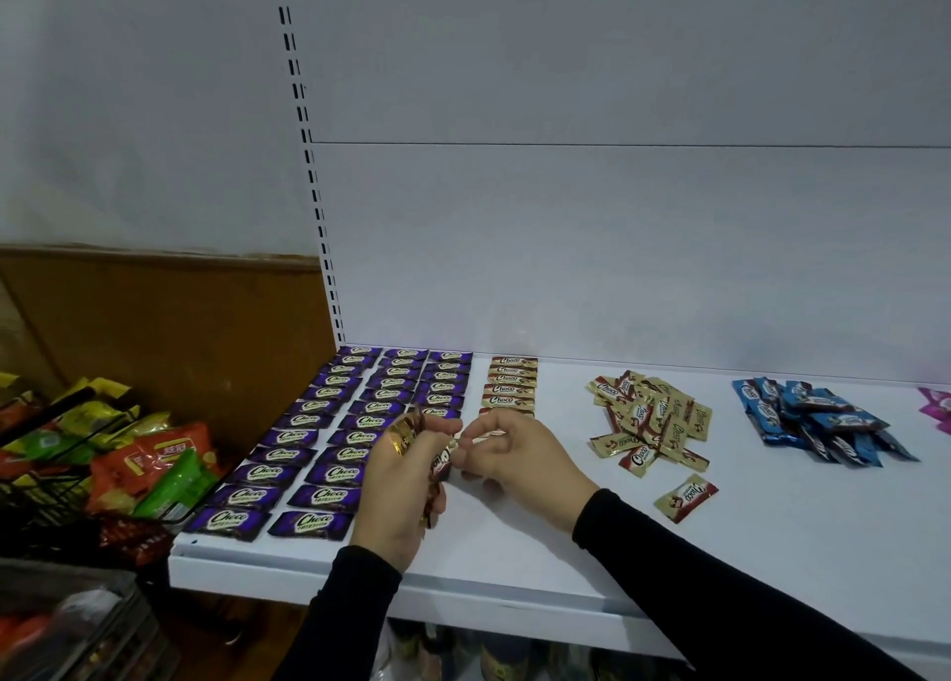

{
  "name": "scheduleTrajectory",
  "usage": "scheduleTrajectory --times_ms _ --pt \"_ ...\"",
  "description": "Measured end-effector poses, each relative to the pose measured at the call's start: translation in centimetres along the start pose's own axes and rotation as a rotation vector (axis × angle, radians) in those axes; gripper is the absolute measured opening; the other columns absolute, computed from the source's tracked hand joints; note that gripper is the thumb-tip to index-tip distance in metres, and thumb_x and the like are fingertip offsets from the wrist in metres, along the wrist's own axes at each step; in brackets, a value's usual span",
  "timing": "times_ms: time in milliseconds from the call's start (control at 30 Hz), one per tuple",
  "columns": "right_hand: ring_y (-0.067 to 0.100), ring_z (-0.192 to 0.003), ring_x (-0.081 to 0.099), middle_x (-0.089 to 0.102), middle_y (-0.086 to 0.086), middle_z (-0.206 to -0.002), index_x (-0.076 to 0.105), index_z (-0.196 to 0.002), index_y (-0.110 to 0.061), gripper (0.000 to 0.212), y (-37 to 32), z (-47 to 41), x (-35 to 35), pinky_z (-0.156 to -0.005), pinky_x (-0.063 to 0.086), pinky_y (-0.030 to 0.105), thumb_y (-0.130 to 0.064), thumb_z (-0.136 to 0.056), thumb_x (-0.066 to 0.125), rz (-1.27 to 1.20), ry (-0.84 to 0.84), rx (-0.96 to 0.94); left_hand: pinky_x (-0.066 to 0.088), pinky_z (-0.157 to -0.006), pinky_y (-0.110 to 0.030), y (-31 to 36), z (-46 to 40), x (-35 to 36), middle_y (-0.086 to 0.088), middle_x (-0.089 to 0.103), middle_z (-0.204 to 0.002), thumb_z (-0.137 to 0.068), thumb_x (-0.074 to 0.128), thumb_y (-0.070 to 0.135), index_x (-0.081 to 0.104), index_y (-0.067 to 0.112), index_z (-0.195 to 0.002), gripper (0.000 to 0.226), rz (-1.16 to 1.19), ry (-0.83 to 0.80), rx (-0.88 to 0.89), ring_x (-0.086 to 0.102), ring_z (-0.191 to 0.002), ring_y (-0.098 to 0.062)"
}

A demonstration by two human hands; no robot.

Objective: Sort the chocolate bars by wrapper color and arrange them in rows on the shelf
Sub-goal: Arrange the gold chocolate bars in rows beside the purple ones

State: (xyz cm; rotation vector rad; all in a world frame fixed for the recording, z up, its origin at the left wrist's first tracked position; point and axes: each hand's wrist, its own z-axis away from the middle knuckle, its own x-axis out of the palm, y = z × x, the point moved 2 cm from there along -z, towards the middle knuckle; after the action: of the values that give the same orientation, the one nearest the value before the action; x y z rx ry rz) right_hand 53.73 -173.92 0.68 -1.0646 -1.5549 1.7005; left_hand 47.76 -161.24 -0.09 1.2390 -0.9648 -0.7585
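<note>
Near the front edge of the shelf [514, 567] I see both hands in black sleeves. The left hand [406, 480] grips a small bunch of gold bars [404, 436], fingers curled around them. The right hand [514, 454] pinches one end of a gold bar [443, 460] that reaches toward the left hand; which fingers hold it I cannot tell exactly.

On the left part of the shelf the purple bars [334, 438] lie in three straight rows from the front edge to the back wall. Just right of them, a short gold row [510, 384] starts at the back wall. More to the right lies a loose gold pile [651, 420], with one single bar [686, 496] nearer the front. Further right lies a blue pile [818, 420], and at the right edge some pink wrappers [937, 405].

Left of the shelf stands a wire basket [36, 495] with snack bags [154, 469].
</note>
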Motion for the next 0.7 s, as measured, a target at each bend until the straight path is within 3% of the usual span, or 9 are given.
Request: scheduleTrajectory --times_ms 67,133,267,367,467,700 --pt "0.012 -0.058 0.069 0.071 0.007 -0.068 0.058 -0.103 -0.001 0.024 -0.3 0.4 0.2 -0.054 0.053 0.021 0.001 -0.083 0.073 -0.199 -0.023 0.058 0.028 -0.040 -0.024 -0.1 -0.1 0.0 -0.038 0.058 -0.087 -0.096 0.051 0.006 0.066 0.007 -0.100 0.016 -0.022 -0.011 0.008 0.037 -0.039 -0.016" --pt "0.012 -0.059 0.069 0.071 0.006 -0.067 0.057 -0.109 -0.001 0.031 -0.4 0.6 0.2 -0.054 0.052 0.019 0.003 -0.083 0.073 -0.246 -0.032 0.080 0.029 -0.040 -0.024 -0.3 -0.2 0.0 -0.039 0.060 -0.093 -0.095 0.052 0.006 0.067 0.009 -0.101 0.016 -0.034 -0.023 0.019 0.039 -0.041 -0.016" --pt "0.019 -0.072 0.067 0.072 0.012 -0.083 0.065 -0.099 -0.007 0.019 -0.1 -0.1 -1.0 -0.064 0.053 0.022 -0.003 -0.083 0.075 -0.139 0.053 0.069 0.035 -0.039 -0.025 -0.6 -0.5 0.1 -0.018 0.061 -0.076 -0.094 0.060 0.009 0.066 0.011 -0.101 0.010 -0.097 0.007 0.056 0.046 -0.041 -0.015" --pt "0.020 -0.077 0.068 0.071 0.013 -0.090 0.066 -0.092 -0.008 0.011 -0.3 -0.5 -3.2 -0.073 0.055 0.025 0.002 -0.088 0.066 -0.280 0.125 0.051 0.042 -0.043 -0.029 -0.8 -0.5 -0.1 -0.014 0.070 -0.078 -0.095 0.065 0.015 0.066 0.018 -0.099 0.005 -0.114 0.062 0.067 0.053 -0.047 -0.017" --pt "0.021 -0.079 0.070 0.072 0.014 -0.094 0.066 -0.097 -0.007 0.014 -0.3 -0.7 -5.5 -0.073 0.058 0.026 0.004 -0.092 0.059 -0.330 0.137 0.018 0.051 -0.055 -0.034 -0.9 -0.5 0.1 -0.010 0.073 -0.075 -0.095 0.065 0.016 0.064 0.019 -0.099 0.006 -0.142 0.045 0.065 0.062 -0.060 -0.023" --pt "0.011 -0.082 0.066 0.072 0.001 -0.094 0.068 -0.105 -0.023 0.022 0.4 -1.4 -6.6 -0.076 0.052 0.024 -0.007 -0.091 0.064 0.273 0.023 -0.056 0.054 -0.057 -0.035 -1.2 -0.4 0.2 -0.005 0.067 -0.065 -0.091 0.071 0.023 0.062 0.017 -0.102 0.015 -0.196 0.042 0.070 0.060 -0.055 -0.016"
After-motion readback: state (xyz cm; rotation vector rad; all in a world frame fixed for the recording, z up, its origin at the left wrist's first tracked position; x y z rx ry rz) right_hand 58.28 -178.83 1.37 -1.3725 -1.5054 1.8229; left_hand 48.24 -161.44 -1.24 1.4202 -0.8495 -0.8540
